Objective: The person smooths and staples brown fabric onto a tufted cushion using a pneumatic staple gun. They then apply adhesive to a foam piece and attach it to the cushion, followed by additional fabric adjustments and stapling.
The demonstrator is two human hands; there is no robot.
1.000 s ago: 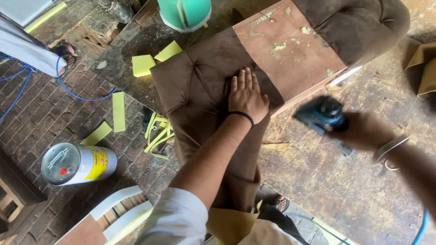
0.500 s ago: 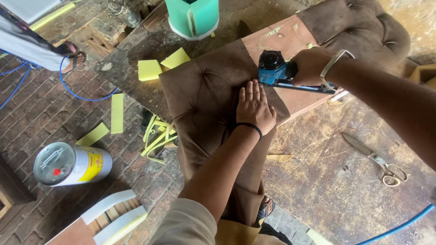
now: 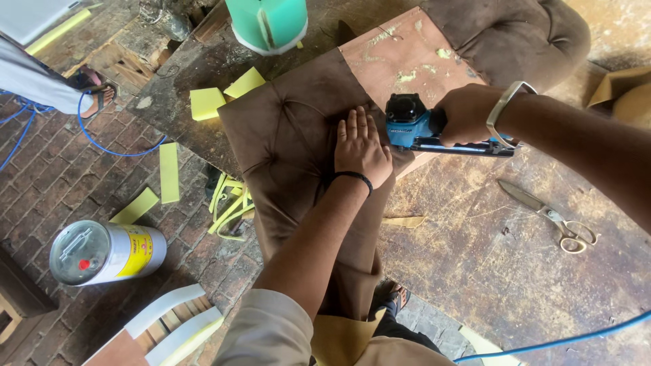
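My left hand (image 3: 361, 146) lies flat, fingers together, on brown tufted fabric (image 3: 291, 142) stretched over a wooden panel (image 3: 407, 57) on the workbench. My right hand (image 3: 468, 112), with a metal bracelet on the wrist, grips a blue pneumatic staple gun (image 3: 410, 125). The gun's nose sits at the fabric's edge, right beside my left fingertips. The fabric hangs down over the bench's near edge.
Scissors (image 3: 556, 217) lie on the stained bench (image 3: 488, 271) to the right. A teal bucket (image 3: 268, 24) stands at the back. Yellow foam pieces (image 3: 207, 102) and strips lie around; a metal can (image 3: 102, 251) rests on the brick floor. Another person's sandalled foot (image 3: 91, 85) is at left.
My right hand lifted the staple gun from the bench at right and brought it to the fabric edge beside my left hand. The left hand stayed pressed on the fabric.
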